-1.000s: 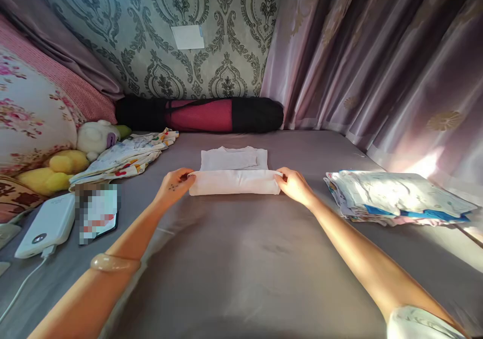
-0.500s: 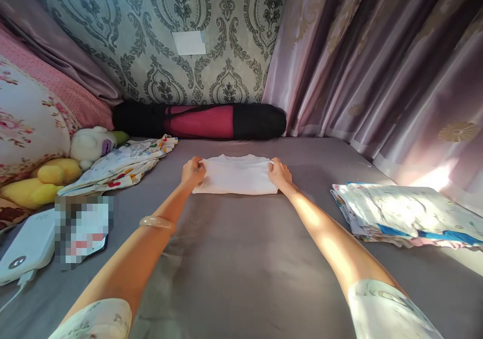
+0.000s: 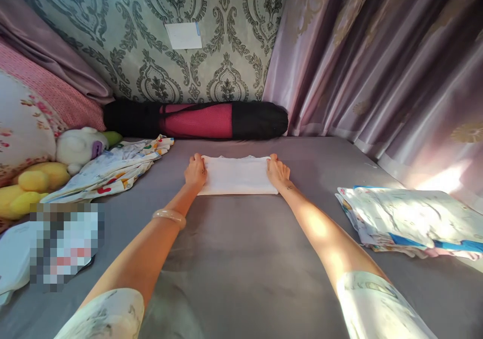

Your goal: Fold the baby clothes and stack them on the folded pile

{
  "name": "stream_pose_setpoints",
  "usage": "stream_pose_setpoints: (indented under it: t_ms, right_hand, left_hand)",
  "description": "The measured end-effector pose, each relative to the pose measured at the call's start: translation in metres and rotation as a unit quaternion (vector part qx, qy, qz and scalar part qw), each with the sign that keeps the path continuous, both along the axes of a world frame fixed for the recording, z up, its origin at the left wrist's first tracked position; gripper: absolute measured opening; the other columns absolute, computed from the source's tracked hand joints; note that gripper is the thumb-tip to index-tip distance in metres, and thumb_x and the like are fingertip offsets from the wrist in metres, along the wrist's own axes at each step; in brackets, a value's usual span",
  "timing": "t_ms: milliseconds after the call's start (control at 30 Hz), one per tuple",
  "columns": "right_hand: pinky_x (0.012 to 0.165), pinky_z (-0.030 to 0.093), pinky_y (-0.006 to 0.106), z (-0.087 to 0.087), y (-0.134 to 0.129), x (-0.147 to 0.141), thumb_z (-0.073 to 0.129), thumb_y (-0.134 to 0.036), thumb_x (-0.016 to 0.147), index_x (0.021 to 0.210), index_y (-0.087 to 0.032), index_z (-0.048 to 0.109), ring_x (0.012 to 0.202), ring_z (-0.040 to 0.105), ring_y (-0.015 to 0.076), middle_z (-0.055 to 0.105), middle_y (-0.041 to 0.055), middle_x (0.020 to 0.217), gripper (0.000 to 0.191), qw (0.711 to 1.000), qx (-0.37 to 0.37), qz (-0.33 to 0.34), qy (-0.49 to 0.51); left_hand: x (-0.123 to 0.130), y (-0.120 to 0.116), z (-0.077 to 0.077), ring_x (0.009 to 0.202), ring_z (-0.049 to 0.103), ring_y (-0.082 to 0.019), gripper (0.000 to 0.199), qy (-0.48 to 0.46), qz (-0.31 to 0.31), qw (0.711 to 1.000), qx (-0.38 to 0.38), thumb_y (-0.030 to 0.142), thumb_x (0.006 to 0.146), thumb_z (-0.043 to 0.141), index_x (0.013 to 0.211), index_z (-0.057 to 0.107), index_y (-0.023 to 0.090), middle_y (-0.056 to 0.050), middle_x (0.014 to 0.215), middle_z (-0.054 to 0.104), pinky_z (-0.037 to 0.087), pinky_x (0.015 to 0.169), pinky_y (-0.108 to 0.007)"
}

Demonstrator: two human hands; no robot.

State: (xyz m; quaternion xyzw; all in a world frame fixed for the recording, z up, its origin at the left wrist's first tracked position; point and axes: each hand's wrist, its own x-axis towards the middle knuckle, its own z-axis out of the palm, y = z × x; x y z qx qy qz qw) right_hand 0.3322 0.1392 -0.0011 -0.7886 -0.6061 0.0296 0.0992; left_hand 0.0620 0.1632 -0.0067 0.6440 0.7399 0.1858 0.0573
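A folded white garment point(image 3: 237, 176), apparently a shirt, lies on the grey bed sheet point(image 3: 234, 258) in front of me. At its upper left corner, my left hand point(image 3: 195, 172) pinches the fabric, fingers closed. My right hand point(image 3: 277, 172) grips the upper right corner the same way. Between them the top edge is stretched fairly straight, and a bit of neckline shows just behind it. The fingertips of both hands are partly hidden by the cloth and knuckles.
A stack of folded clothes point(image 3: 411, 218) lies at right. On the left are a patterned garment point(image 3: 113, 170), plush toys point(image 3: 77, 145), a white device point(image 3: 15, 253) and a blurred flat item point(image 3: 71, 248). A black and red roll point(image 3: 196, 120) lies along the wall.
Both hands have raised the held edge slightly, so it covers more of the neckline behind it. The view has shifted a little to the right.
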Motion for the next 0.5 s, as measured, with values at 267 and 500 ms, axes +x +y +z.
stream_pose_setpoints:
  t_ms: [267, 500]
  right_hand:
    - [0.088, 0.045, 0.038, -0.006, 0.006, 0.001, 0.03, -0.033, 0.103, 0.128, -0.011, 0.049, 0.109, 0.064, 0.029, 0.068, 0.0204, 0.111, 0.038, 0.999, -0.012, -0.045, 0.017]
    - [0.091, 0.045, 0.04, -0.006, 0.01, 0.003, 0.035, -0.034, 0.101, 0.124, -0.012, 0.056, 0.112, 0.063, 0.0292, 0.066, 0.0212, 0.115, 0.038, 0.996, -0.019, -0.073, 0.049]
  left_hand:
    - [-0.004, 0.012, -0.004, 0.102, 0.066, -0.036, 0.04, 0.011, 0.037, 0.999, -0.029, 0.037, 0.098, 0.031, 0.118, 0.057, 0.013, -0.024, 0.107, 0.067, 0.049, 0.081, -0.045]
    - [-0.014, 0.022, -0.012, 0.099, 0.066, -0.035, 0.042, -0.076, 0.067, 0.995, -0.016, 0.047, 0.089, 0.044, 0.098, 0.07, 0.016, -0.021, 0.098, 0.071, 0.05, 0.077, -0.043]
